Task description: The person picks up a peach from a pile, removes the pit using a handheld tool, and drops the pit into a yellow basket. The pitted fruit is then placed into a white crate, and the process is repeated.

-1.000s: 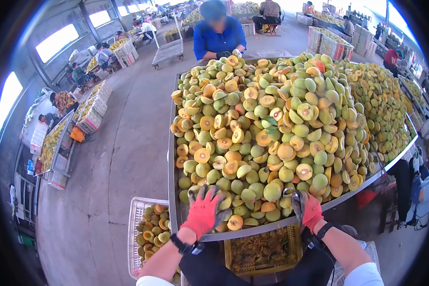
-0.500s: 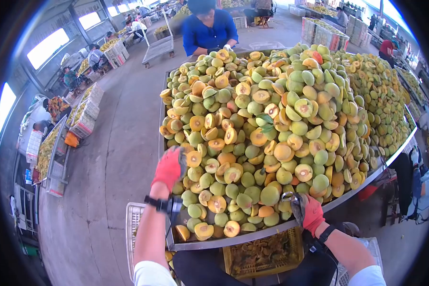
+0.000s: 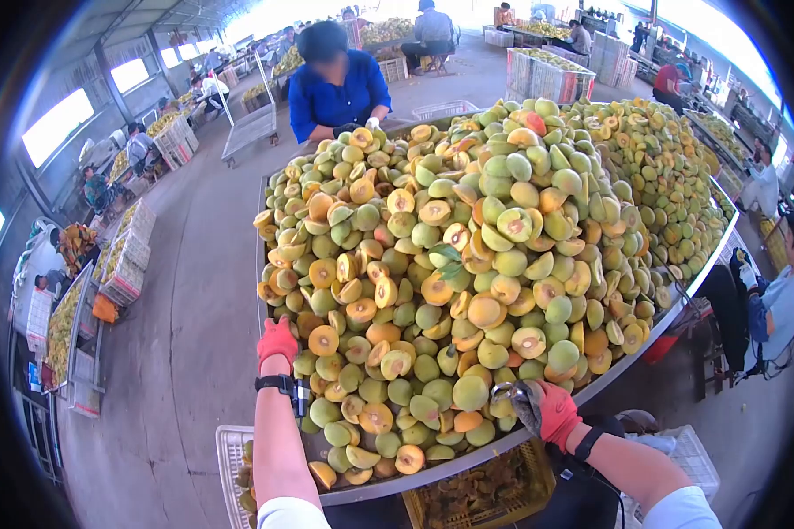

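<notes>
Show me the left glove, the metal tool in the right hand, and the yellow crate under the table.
left glove (image 3: 277, 342), head view, back of the red glove.
metal tool (image 3: 503, 391), head view, its ring-shaped end.
yellow crate (image 3: 476, 494), head view, its front wall.

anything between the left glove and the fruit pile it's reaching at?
Nothing visible. The left hand in a red glove is already against the left edge of the heap of halved green and orange fruit on the metal tray table. The right hand in a red and grey glove rests at the heap's near edge, holding a small metal tool whose shape I cannot make out.
</notes>
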Demonstrator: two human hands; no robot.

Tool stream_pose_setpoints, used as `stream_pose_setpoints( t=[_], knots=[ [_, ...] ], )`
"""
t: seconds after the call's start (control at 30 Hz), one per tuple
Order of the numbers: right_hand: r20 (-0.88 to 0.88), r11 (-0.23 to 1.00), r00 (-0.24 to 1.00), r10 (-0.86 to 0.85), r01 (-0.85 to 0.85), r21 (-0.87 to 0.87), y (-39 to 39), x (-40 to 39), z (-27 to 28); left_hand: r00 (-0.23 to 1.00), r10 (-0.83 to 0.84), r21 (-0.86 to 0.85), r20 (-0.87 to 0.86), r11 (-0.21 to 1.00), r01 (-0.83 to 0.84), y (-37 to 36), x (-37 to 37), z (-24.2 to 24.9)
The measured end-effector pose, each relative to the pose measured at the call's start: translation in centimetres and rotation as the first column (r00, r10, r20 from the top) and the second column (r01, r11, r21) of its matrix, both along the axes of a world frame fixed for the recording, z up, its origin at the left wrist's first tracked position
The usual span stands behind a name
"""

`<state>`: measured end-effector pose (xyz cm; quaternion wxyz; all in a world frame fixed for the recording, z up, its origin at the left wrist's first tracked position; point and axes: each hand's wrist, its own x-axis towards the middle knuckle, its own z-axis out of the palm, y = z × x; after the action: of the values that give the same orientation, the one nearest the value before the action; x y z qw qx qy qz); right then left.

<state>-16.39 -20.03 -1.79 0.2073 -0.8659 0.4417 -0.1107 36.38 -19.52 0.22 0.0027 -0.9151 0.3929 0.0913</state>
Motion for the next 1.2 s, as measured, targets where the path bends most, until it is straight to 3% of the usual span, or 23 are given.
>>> stream_pose_setpoints(
  t=[0.1,0.17,0.23,0.3,0.37,0.4,0.43,0.5,0.53,0.57,0.67,0.73,0.77,0.9,1.03,1.1,1.2],
  knots=[
    [0.026,0.996,1.000,0.011,-0.009,-0.087,-0.1,0.1,-0.2,0.999,-0.035,0.105,0.007,0.994,0.034,-0.3,-0.5,0.9],
    [0.028,1.000,1.000,-0.009,0.009,0.003,-0.2,0.2,-0.4,1.000,-0.021,0.079,-0.004,0.997,0.022,-0.2,0.3,0.1],
    [0.040,0.999,0.999,-0.003,0.005,-0.038,0.0,0.5,1.0,0.998,-0.011,0.129,0.061,0.992,0.003,0.4,0.2,0.5],
    [0.103,0.998,0.994,0.023,-0.017,-0.054,0.3,0.9,2.4,0.987,-0.092,0.072,0.133,0.994,0.082,1.6,0.2,-0.1],
    [0.089,1.000,0.996,-0.004,0.007,-0.030,0.4,0.7,1.9,0.977,-0.123,-0.045,0.173,0.990,0.132,2.8,-0.7,1.1],
    [0.069,1.000,0.997,-0.022,0.023,-0.005,0.3,0.7,1.9,0.981,-0.064,-0.196,0.181,0.975,0.100,3.4,-1.2,1.5],
    [0.078,1.000,0.997,-0.023,0.024,-0.012,0.3,0.8,2.1,0.980,-0.065,-0.203,0.190,0.974,0.104,3.9,-1.7,2.2],
    [0.025,0.984,0.991,-0.129,0.124,0.129,0.3,1.1,2.7,0.992,-0.096,-0.434,0.079,0.893,0.121,5.2,-2.2,3.6],
    [0.040,0.985,0.991,-0.124,0.118,0.122,0.3,1.2,2.8,0.978,-0.101,-0.522,0.185,0.833,0.184,6.0,-1.4,2.3],
    [0.049,0.983,0.989,-0.139,0.132,0.127,0.3,1.1,2.6,0.975,-0.091,-0.528,0.201,0.829,0.186,6.7,-2.5,4.6],
    [0.100,0.983,0.983,-0.155,0.144,0.110,0.5,1.0,1.7,0.946,-0.189,-0.574,-0.263,0.819,0.003,10.4,-5.2,8.8],
    [0.127,0.989,0.981,-0.146,0.144,0.022,0.3,0.6,-0.1,0.776,-0.322,-0.641,-0.543,0.755,-0.136,13.7,-6.2,9.9],
    [0.139,0.991,0.981,-0.132,0.130,0.020,0.2,0.5,-0.5,0.745,-0.342,-0.634,-0.573,0.761,-0.138,15.3,-6.8,10.5],
    [0.079,0.990,0.995,-0.061,0.071,-0.126,0.3,0.4,-0.6,0.815,-0.288,-0.551,-0.503,0.833,-0.046,21.0,-10.2,14.9],
    [0.100,0.989,0.984,-0.146,0.142,0.051,0.3,0.6,-0.1,0.838,-0.310,-0.575,-0.449,0.818,-0.006,25.6,-10.7,15.6],
    [0.144,0.993,0.988,-0.056,0.070,-0.090,0.0,0.3,-1.7,0.721,-0.150,-0.503,-0.676,0.810,-0.303,27.5,-12.8,18.7],
    [0.121,0.994,0.990,-0.069,0.079,-0.077,0.3,0.8,1.0,0.829,-0.133,-0.516,-0.543,0.832,-0.204,28.5,-12.9,19.6]
  ],
)
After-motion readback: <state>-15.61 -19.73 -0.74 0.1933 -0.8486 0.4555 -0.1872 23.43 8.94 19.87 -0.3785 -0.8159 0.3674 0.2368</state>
